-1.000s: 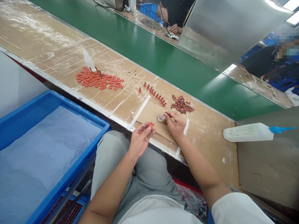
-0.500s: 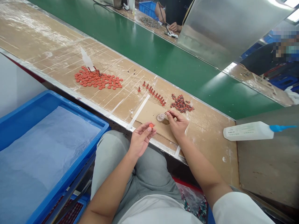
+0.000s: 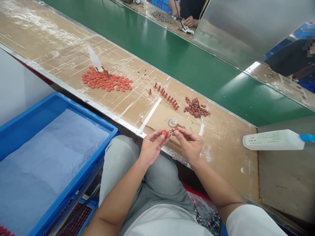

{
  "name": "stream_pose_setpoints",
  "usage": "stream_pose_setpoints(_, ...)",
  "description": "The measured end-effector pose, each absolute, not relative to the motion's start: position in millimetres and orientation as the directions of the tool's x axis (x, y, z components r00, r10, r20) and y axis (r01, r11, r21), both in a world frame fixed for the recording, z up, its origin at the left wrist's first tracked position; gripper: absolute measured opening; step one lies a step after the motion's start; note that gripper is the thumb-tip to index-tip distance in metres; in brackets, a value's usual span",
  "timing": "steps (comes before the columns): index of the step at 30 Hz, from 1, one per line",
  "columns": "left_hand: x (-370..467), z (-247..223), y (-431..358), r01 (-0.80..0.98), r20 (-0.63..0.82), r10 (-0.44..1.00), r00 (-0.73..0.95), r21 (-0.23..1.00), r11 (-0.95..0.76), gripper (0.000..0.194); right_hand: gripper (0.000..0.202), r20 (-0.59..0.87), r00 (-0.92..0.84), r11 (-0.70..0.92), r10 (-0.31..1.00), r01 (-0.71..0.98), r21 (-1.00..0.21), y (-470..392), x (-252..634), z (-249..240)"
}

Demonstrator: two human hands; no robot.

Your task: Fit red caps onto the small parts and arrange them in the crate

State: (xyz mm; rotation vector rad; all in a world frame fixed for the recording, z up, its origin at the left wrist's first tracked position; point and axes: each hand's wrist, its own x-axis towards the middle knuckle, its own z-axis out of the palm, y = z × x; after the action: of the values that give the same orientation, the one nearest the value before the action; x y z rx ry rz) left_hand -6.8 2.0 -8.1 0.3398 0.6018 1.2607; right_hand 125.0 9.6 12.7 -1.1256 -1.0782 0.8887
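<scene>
Between the thumb and fingers of my left hand (image 3: 153,146) is a round red disc (image 3: 164,133). My right hand (image 3: 190,144) pinches a small red-and-black figure piece (image 3: 175,130), its end close beside the disc; whether they touch I cannot tell. Just beyond the fingers, a small clear cup (image 3: 173,122) stands on a cardboard sheet (image 3: 157,118). Behind it runs a row of red discs with upright dark pieces on them (image 3: 168,97). A heap of loose red-and-black pieces (image 3: 196,108) lies to its right.
Many red discs (image 3: 105,80) are spread on the bench at left, a pale pointed bottle among them (image 3: 94,59). A white bottle with a blue nozzle (image 3: 273,140) is at right. A blue tray (image 3: 55,98) stands lower left. A co-worker's hand (image 3: 189,21) shows across the green strip (image 3: 157,42).
My right hand has come back from the clear cup towards me, bringing the figure piece up to the disc in my left hand. The view has shifted slightly.
</scene>
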Motion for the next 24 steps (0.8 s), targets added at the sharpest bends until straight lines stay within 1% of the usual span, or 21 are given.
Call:
stream_pose_setpoints(3, -6.2, -8.0, 2.1, -0.785, -0.232, 0.957, 0.175, 0.554, 0.278, 0.021, 0.021, 0.178, 0.235, 0.19, 0.955, -0.03, -0.981, 6.1, 123.6, 13.0)
stream_pose_setpoints(9, -4.2, -7.0, 1.5, -0.791, -0.19, 0.972, 0.14, 0.569, 0.225, 0.019, 0.021, 0.21, 0.2, 0.221, 0.957, -0.034, -0.975, 3.5, 123.5, 10.2)
stream_pose_setpoints(14, -4.3, -7.3, 0.9, -0.789, -0.227, 0.964, 0.14, 0.563, 0.247, 0.021, 0.02, 0.209, 0.204, 0.218, 0.956, -0.025, -0.976, 3.2, 121.9, 9.4)
stream_pose_setpoints(24, -5.5, -6.8, 1.3, -0.793, -0.235, 0.961, 0.147, 0.553, 0.257, 0.02, 0.02, 0.214, 0.199, 0.221, 0.956, -0.014, -0.975, 3.1, 121.0, 7.3)
